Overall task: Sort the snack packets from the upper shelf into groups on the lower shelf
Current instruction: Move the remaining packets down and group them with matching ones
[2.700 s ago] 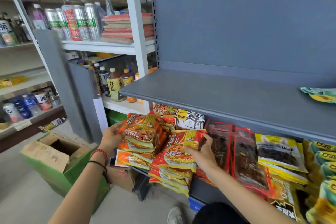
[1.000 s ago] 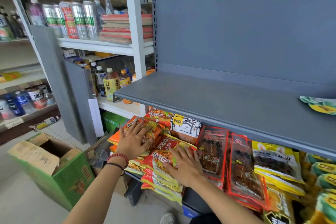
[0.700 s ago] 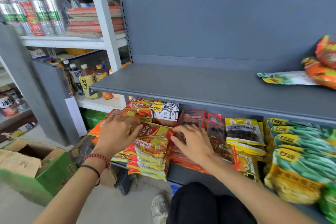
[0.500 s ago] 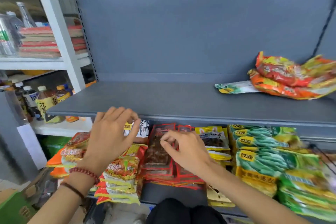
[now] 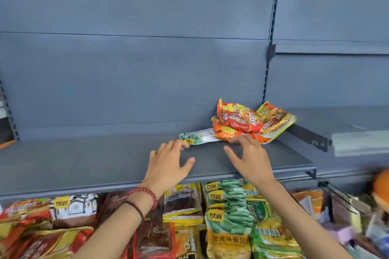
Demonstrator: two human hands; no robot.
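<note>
Both hands are over the upper shelf (image 5: 84, 160), palms down, fingers spread and relaxed, gripping nothing.

The left hand (image 5: 168, 166) has its fingertips at the near end of the green packet (image 5: 200, 137); we cannot tell whether they touch. It has a bead bracelet (image 5: 147, 193) on the wrist.

The right hand (image 5: 252, 160) has its fingertips at the front edge of the orange packets (image 5: 246, 124).

The orange packets are heaped near the shelf's right back corner, over the green packet's far end.

Below the shelf's front edge we see, from left to right, red stacks (image 5: 31, 227), dark packs (image 5: 155, 233), yellow packs (image 5: 183, 202) and green packs (image 5: 229, 208).
</note>
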